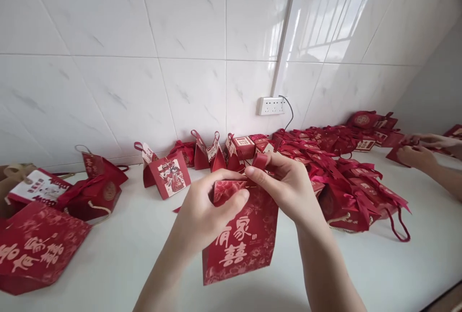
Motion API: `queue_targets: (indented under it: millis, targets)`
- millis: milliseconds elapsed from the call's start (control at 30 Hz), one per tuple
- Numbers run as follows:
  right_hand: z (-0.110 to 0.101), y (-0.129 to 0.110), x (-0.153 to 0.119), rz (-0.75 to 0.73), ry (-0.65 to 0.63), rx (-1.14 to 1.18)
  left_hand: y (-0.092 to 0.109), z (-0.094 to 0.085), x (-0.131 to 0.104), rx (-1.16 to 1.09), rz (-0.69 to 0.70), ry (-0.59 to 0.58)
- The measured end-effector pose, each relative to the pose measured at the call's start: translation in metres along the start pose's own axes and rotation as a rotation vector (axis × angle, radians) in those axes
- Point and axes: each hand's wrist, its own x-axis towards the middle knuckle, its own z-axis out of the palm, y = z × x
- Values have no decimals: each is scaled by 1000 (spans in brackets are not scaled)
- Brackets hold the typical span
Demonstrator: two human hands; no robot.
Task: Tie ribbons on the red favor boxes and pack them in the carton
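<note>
A red paper gift box with pale Chinese characters and a floral print is held up over the white table, its top edge toward the wall. My left hand grips its upper left part, thumb flat on the front and fingers behind. At the top right corner my right hand is closed, pinching a short red ribbon loop between thumb and fingers. How the loop joins the box is hidden behind my fingers. A small red box with a printed picture stands just beyond my left hand.
Many red gift boxes with bows are piled on the right. More boxes, including a large printed one, lie at the left. Another person's hands hold something red at far right. A power strip is on the tiled wall.
</note>
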Motion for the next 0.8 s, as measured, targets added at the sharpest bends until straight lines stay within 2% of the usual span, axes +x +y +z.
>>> queue_targets:
  millis: [133, 333, 433, 667, 800]
  targets:
    - [-2, -1, 1, 22, 1, 8, -4, 9, 3, 21, -13, 106]
    - [-6, -1, 0, 0, 29, 16, -13, 10, 8, 81, -41, 47]
    - [-8, -7, -3, -20, 47, 4, -10, 10, 7, 84, -28, 17]
    - [-8, -16, -9, -7, 71, -8, -1, 15, 1, 19, -30, 57]
    - [-10, -14, -11, -9, 79, 10, -2, 16, 2, -18, -23, -4]
